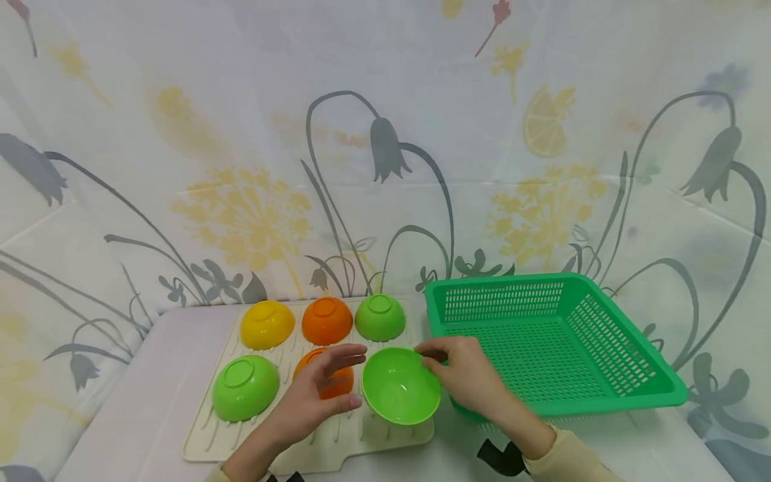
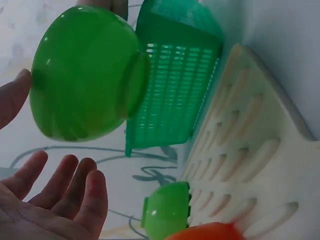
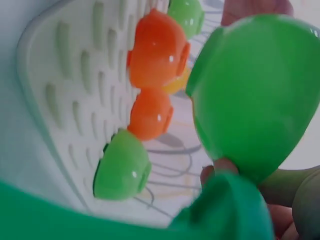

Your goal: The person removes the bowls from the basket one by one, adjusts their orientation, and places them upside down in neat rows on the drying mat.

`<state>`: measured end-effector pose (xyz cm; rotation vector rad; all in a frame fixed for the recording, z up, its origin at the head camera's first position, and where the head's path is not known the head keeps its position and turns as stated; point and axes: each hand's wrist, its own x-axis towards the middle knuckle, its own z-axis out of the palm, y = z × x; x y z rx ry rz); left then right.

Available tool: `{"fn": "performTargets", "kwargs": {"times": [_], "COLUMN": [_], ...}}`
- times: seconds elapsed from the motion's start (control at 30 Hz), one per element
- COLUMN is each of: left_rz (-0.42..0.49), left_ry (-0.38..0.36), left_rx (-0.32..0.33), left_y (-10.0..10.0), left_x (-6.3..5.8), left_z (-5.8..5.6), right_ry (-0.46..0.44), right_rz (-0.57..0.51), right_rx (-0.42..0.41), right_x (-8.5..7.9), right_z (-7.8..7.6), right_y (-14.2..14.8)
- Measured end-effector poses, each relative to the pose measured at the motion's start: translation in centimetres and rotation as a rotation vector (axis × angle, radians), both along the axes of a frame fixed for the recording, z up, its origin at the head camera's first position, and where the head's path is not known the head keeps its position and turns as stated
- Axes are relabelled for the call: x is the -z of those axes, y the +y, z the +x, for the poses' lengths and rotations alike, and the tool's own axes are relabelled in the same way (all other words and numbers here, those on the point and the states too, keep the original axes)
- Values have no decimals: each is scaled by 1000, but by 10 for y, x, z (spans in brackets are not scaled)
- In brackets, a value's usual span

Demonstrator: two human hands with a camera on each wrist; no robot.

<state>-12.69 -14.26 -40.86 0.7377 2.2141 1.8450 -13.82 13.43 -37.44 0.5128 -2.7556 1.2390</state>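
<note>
My right hand (image 1: 466,371) pinches the rim of a light green bowl (image 1: 401,388) at its right side. The bowl is held above the front right part of a cream drying rack (image 1: 325,452), its hollow facing the head camera. My left hand (image 1: 310,391) is close to the bowl's left side, thumb and fingers spread apart. In the left wrist view, the left fingers (image 2: 87,187) are apart from the green bowl (image 2: 87,75). Behind the left hand an orange bowl (image 1: 337,385) sits upside down on the rack, partly hidden.
Upside down on the rack are a yellow bowl (image 1: 268,325), an orange bowl (image 1: 327,321) and a green bowl (image 1: 380,318) at the back, and another green bowl (image 1: 245,388) at front left. A green perforated basket (image 1: 632,402) stands to the right. A patterned cloth (image 1: 385,221) hangs behind.
</note>
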Motion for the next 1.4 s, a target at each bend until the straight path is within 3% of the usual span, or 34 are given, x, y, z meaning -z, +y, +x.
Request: {"fn": "performTargets", "kwargs": {"times": [0.1, 0.23, 0.53, 0.73, 0.9, 1.17, 1.4], "left_rz": [79, 117, 112, 95, 95, 131, 135], "left_ry": [-87, -175, -141, -172, -239, -287, -224], "left_rx": [79, 108, 87, 41, -26, 10, -9], "left_y": [3, 2, 1, 2, 2, 2, 1], "left_x": [6, 11, 16, 16, 16, 15, 15], "left_z": [-2, -2, -2, -3, -7, -8, -9], "right_ry": [30, 54, 72, 85, 115, 119, 72], "right_rz": [-23, -39, -112, -163, -224, -306, -376], "right_rx": [22, 49, 101, 111, 71, 13, -9], "right_x": [6, 13, 19, 21, 23, 25, 22], "right_z": [-1, -3, -2, 0, 1, -1, -1], "right_y": [-8, -15, -20, -18, -15, -14, -15]}}
